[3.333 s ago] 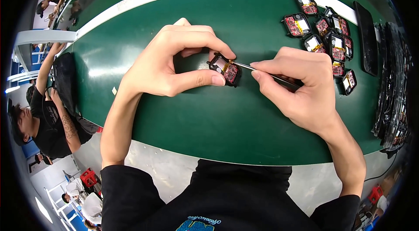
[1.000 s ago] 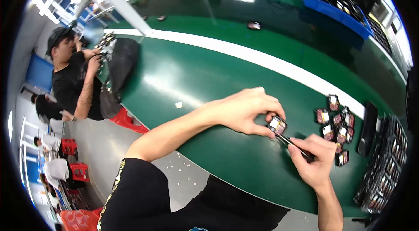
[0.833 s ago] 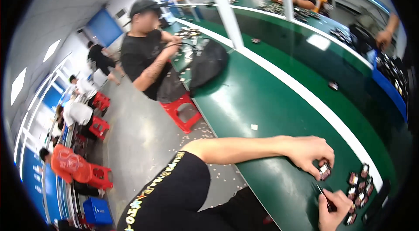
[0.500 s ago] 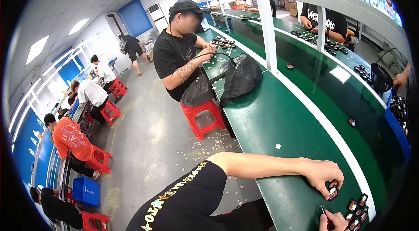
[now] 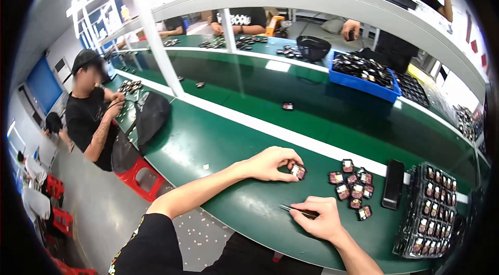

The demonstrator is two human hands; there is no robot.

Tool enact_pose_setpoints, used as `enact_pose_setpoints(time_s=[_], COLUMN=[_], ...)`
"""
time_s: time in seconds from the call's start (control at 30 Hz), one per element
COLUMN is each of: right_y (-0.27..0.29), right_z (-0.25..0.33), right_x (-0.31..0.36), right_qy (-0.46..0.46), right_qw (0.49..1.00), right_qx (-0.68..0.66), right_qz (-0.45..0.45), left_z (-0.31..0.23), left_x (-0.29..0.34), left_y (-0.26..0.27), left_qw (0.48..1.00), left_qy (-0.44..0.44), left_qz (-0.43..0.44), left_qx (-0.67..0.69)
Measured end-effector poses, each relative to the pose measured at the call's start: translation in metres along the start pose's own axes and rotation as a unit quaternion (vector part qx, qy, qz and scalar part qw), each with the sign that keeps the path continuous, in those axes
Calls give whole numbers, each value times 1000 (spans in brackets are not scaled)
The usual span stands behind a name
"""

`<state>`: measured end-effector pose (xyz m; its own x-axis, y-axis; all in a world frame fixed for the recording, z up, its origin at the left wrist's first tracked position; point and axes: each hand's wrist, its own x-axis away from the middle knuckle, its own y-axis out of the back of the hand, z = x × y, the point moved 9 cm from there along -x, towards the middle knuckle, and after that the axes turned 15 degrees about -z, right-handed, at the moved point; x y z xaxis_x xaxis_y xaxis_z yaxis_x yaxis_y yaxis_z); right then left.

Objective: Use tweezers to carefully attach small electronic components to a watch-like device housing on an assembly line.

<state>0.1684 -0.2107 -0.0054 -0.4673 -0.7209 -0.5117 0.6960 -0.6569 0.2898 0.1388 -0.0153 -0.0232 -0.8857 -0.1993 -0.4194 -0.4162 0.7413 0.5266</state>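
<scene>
Between the thumb and fingers of my left hand is a small black square part with a red and white printed face, held just above the green bench. My right hand is closed around a pair of metal tweezers, whose tips point left across the bench, apart from the part. To the right of my hands lies a loose cluster of several similar black parts. A clear plastic tray filled with rows of such parts stands at the right, beside a long black case.
Beyond the white bench strip runs a dark green belt carrying single parts. A blue bin heaped with parts stands across it. A white post and shelf rise ahead. A co-worker sits left near a black bag.
The view has swung to the right, bringing the parts cluster, the tray and the blue bin fully into sight. My left hand still holds the small part; the right still has the tweezers.
</scene>
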Motion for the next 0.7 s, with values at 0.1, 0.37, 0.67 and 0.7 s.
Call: enact_pose_setpoints(time_s=[0.1, 0.37, 0.67, 0.7], right_y=[7, 10, 7, 7], right_z=[-4, -8, -4, -3], right_x=[5, 4, 5, 5], right_qy=[-19, -2, -22, -22], right_qw=[1000, 1000, 999, 999], right_qx=[20, -9, 6, 8], right_qz=[13, 8, 28, 33], left_z=[9, -21, 57, 79], left_x=[-37, -88, -120, -120], left_y=[-8, -66, 29, 43], left_qw=[1000, 997, 928, 919], left_qy=[-2, -58, -57, -17], left_qz=[-26, 42, -212, -236], left_qx=[-10, -21, -300, -316])
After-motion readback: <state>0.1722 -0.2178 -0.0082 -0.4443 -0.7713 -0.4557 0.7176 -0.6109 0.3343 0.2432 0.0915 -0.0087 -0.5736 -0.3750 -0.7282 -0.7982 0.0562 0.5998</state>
